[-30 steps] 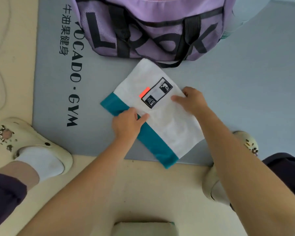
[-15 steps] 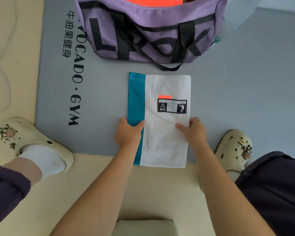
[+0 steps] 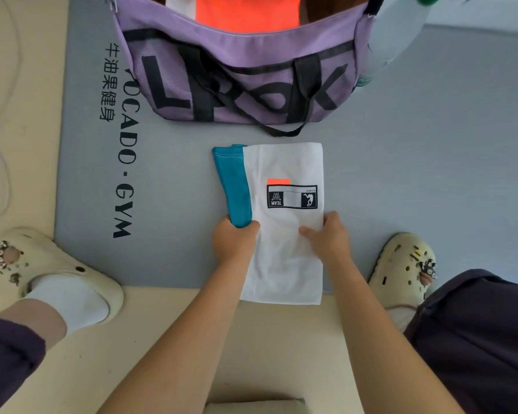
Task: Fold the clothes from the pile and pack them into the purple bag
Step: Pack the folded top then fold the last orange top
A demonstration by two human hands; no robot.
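Where the grey foam gym mat (image 3: 431, 174) meets the cream floor along its near edge, a folded white mesh garment with a teal side band (image 3: 284, 243) lies flat as a tall rectangle, its lower end overhanging that edge. A black-bordered patch on the white cloth reads "TEAM" beside a small crown mark and a figure — the tiny line along its top is too small to read — and a short orange tab sits just above it. The left hand (image 3: 232, 245) grips the garment's left edge, fingers curled round the teal band, which bows inward toward the hand. The right hand (image 3: 329, 239) rests on the white cloth near the right edge, thumb laid across the fabric and fingers bent over the edge; whether they pinch it I cannot tell. Beyond the garment, at the mat's far edge, stands the open purple fabric duffel bag with black webbing straps (image 3: 237, 73), large black letters across its mesh-textured side, and orange and white cloth showing inside. Black print along the mat's left edge reads "…CADO · GYM" beside a column of Chinese characters.
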